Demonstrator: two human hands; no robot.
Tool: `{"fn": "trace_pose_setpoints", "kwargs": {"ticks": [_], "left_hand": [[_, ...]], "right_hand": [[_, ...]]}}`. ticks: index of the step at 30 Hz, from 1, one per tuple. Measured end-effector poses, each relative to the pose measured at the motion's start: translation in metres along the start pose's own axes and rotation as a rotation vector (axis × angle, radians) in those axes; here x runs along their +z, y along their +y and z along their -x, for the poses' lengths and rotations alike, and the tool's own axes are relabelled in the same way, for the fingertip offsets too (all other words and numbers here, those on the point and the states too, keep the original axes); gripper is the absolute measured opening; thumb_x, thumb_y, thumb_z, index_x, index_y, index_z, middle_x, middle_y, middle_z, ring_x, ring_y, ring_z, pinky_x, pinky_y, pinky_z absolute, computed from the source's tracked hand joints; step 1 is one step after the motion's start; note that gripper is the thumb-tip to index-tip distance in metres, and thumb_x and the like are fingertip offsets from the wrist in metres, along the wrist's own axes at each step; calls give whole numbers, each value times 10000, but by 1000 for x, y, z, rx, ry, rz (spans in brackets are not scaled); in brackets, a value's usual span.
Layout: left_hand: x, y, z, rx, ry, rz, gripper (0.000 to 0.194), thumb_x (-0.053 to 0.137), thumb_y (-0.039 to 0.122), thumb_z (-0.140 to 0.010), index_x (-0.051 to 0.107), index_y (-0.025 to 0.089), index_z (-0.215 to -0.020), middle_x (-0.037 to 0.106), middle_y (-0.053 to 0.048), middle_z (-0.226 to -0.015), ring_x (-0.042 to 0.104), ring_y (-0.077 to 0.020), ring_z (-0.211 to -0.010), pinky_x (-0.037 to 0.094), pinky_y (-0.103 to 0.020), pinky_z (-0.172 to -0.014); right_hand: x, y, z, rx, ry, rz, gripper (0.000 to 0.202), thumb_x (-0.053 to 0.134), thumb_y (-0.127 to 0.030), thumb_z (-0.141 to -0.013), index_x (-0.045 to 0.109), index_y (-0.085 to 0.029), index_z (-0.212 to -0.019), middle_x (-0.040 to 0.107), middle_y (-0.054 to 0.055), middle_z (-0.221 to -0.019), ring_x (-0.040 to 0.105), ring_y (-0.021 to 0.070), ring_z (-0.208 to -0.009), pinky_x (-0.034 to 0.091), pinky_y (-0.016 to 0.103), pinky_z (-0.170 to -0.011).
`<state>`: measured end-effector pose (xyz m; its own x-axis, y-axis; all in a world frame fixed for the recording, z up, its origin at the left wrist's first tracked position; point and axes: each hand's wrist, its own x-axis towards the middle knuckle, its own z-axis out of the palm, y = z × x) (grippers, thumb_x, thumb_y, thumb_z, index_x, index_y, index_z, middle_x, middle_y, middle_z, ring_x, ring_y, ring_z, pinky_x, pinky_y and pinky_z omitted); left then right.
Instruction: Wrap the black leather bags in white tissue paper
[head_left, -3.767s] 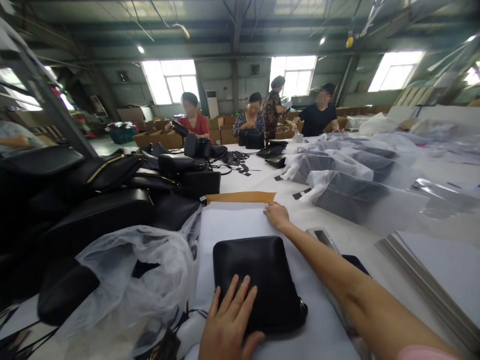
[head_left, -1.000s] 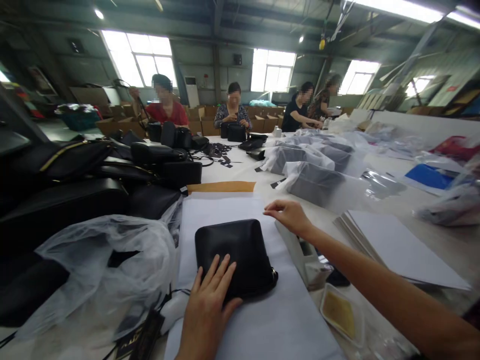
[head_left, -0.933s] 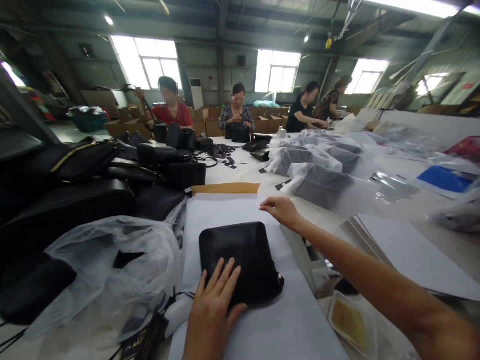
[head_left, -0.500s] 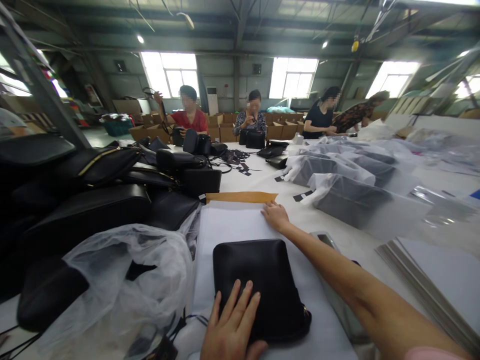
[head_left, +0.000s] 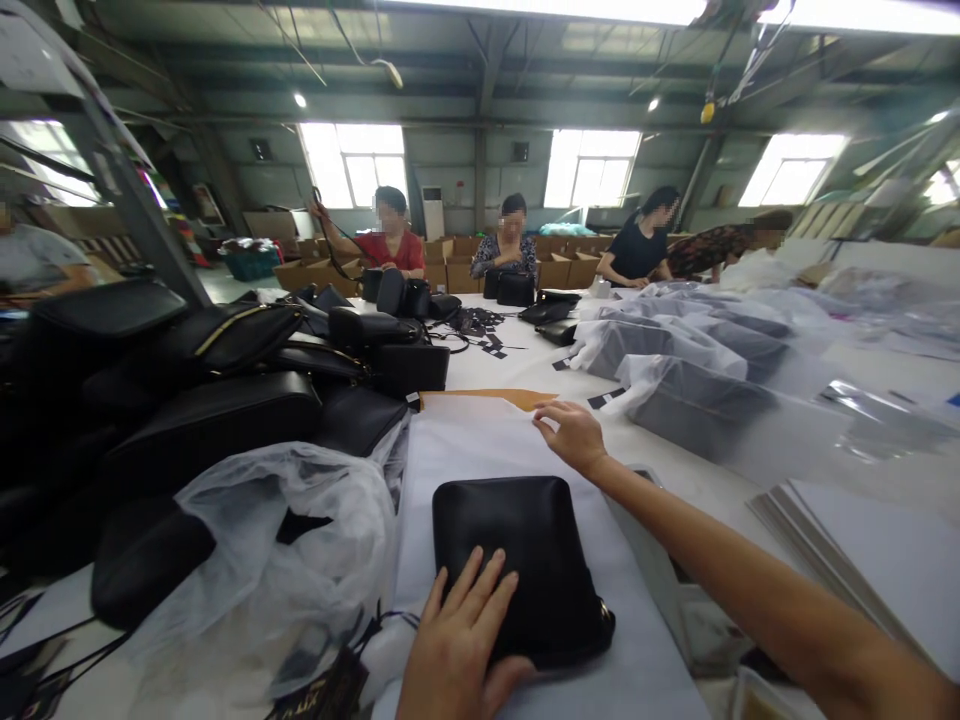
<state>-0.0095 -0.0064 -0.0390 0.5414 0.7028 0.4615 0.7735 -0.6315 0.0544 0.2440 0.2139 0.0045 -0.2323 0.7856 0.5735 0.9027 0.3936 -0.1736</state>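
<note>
A small black bag (head_left: 521, 560) is laid on a white paper sheet (head_left: 480, 445) and is pressed flat under the left hand (head_left: 457, 650), fingers spread. The sheet's far corner is pinched and lifted by the right hand (head_left: 574, 435). Black handbags (head_left: 202, 400) and a clear plastic bag (head_left: 292, 550) are piled to the left. Wrapped bags (head_left: 697, 390) are seen to the right. Four seated people (head_left: 510, 235) are seen at the table's far end.

Left hand (head_left: 459, 650) flat, fingers spread; right hand (head_left: 574, 436) outstretched, pinching.
</note>
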Motion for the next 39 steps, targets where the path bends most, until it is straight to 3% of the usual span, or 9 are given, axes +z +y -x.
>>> {"fn": "trace_pose_setpoints", "kwargs": {"ticks": [3,6,10,13,16,21,28,34,39], "left_hand": [[-19,-8,-16,-138,32,86,600,630,320,-894,415,252,-1450,587,-70,-1397,607,-240,-1224,570,-399,-948],[-44,-21,-47,-217,196,-20,605,572,238,-929,353,255,-1493,429,-116,-1525,471,-266,-1359,476,-437,-1061],[-71,-32,-87,-140,254,-226,606,646,201,-881,438,272,-1446,272,-126,-1599,196,-363,-1477,125,-683,-1166],[-77,-28,-91,-30,191,-245,275,599,140,-902,657,224,-1157,426,-90,-1530,278,-327,-1460,5,-683,-1178],[-68,-18,-73,75,132,-196,210,510,100,-943,676,201,-864,590,-40,-1398,440,-258,-1381,-13,-640,-1205],[-38,-11,-40,116,122,-161,213,480,103,-957,658,180,-869,604,-72,-1380,505,-246,-1331,150,-601,-1215],[-25,-17,-33,123,80,-82,213,438,103,-953,642,160,-927,623,-139,-1341,588,-258,-1244,499,-472,-1045],[-11,-15,-19,146,86,-3,425,511,224,-941,501,203,-1365,644,-70,-1329,608,-220,-1221,569,-355,-959],[25,-19,0,219,226,-139,505,526,301,-926,474,236,-1424,573,-74,-1408,608,-255,-1220,591,-368,-914]], "right_hand": [[-41,-19,27,-166,105,-53,90,605,-240,-916,693,-253,-904,695,10,-1207,645,203,-1086,397,413,-1075],[-77,-36,57,-366,195,-81,116,593,-185,-919,683,-245,-961,692,30,-1220,645,206,-1107,376,442,-1104],[-102,-45,98,-519,167,-39,177,600,-116,-896,670,-233,-1008,667,31,-1271,616,217,-1172,351,472,-1134],[-109,-43,124,-577,103,-21,152,599,-116,-897,664,-227,-979,637,21,-1318,578,228,-1226,314,503,-1162],[-114,-43,140,-557,79,-20,158,611,-164,-909,653,-210,-1054,594,49,-1372,521,241,-1289,279,516,-1182],[-110,-56,138,-479,5,24,531,651,-241,-897,488,-196,-1400,483,104,-1473,379,302,-1395,200,582,-1192],[-82,-56,144,-626,78,-85,273,477,-83,-963,686,-205,-1088,754,26,-1043,681,185,-1032,311,501,-1166],[-74,-58,170,-553,157,-92,232,472,-122,-986,679,-188,-1067,754,41,-1059,717,154,-918,502,389,-1008],[-72,-56,185,-509,155,-79,219,479,-138,-978,678,-207,-1035,756,23,-1049,722,150,-877,527,382,-963]]}}
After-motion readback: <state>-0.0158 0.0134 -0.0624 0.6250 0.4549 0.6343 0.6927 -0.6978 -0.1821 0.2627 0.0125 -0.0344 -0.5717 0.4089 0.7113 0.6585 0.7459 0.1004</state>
